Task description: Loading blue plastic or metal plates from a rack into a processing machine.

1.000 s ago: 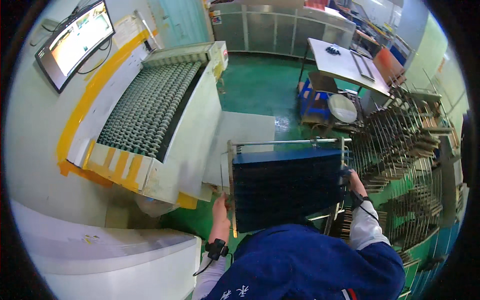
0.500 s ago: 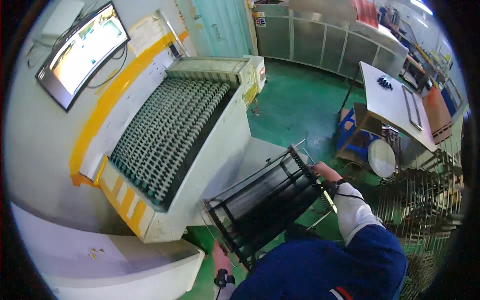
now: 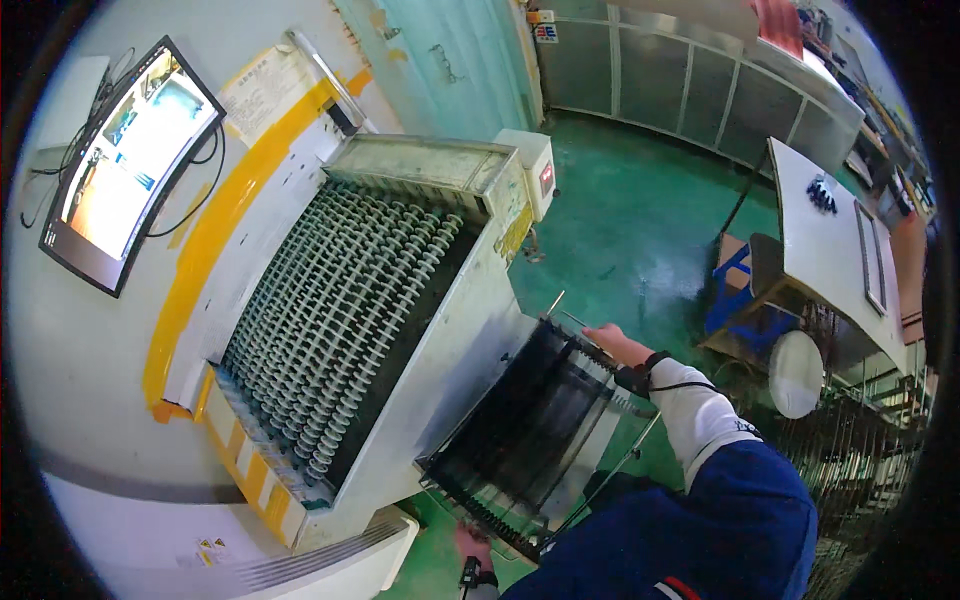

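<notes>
In front of my body is a black slotted rack with toothed end frames and thin metal rods, tilted beside the pale machine's side wall. My right hand is closed on the rack's far right end, near the protruding rods. At the near left end, my left hand grips the toothed frame, its fingers partly hidden. Dark sheet-like surfaces show inside the rack; I cannot tell if they are separate boards.
To the left stands a conveyor machine with rows of rollers and a control box. A screen hangs on the wall. A white table, a round stool and metal racks stand at right. A white cabinet is at lower left.
The rack has tipped so more of its slotted inside faces up, and sits closer against the machine. Both hands keep their hold. The whole view has shifted somewhat.
</notes>
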A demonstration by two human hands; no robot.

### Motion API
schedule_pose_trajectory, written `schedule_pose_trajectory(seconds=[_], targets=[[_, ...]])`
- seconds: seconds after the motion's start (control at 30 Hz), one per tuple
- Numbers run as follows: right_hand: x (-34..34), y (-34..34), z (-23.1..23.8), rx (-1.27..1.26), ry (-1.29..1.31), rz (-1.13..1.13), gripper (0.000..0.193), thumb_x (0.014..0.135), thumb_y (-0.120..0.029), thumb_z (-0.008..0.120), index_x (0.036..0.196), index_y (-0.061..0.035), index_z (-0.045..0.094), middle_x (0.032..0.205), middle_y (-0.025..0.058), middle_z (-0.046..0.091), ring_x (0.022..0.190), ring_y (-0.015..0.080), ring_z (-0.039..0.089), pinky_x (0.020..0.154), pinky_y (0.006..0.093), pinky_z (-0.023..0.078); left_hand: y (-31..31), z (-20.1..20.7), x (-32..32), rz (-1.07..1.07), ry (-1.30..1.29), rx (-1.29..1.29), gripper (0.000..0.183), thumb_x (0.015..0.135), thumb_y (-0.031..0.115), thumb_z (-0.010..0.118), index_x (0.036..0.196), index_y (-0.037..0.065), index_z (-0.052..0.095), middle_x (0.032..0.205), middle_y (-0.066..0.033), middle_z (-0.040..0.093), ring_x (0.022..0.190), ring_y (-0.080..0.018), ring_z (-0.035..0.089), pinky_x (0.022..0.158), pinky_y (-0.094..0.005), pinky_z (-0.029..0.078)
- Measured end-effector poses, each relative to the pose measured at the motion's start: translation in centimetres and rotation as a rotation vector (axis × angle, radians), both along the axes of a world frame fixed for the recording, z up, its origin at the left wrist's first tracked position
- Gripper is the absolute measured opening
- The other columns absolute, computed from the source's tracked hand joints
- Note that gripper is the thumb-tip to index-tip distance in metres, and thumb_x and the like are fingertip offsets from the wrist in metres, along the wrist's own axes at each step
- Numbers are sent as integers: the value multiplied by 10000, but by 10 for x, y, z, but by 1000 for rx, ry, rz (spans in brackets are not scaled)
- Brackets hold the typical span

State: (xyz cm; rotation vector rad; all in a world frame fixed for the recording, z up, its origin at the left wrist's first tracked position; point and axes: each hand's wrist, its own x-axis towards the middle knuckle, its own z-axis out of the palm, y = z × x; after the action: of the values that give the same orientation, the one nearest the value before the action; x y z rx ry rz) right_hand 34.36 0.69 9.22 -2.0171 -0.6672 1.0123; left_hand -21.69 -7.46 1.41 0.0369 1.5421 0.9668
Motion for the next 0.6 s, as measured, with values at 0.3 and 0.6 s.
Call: schedule_pose_trajectory(seconds=[0.3,0.6], targets=[[-8,7,5,40,-117,75,696,807,-636,555,934,39,670,969,203,666,944,310,633,803,412,478,24,-33,-29,-70,-89,64,189,933,289,505,835,139,565,575,29,446,478,-94,379,469,-258,296],[25,-48,-16,46,-259,-66,624,784,-608,575,1033,-47,685,1072,224,648,1030,374,604,892,436,471,28,-37,3,-647,530,337,145,915,207,512,897,90,596,667,-10,563,547,-122,499,474,-263,369]])
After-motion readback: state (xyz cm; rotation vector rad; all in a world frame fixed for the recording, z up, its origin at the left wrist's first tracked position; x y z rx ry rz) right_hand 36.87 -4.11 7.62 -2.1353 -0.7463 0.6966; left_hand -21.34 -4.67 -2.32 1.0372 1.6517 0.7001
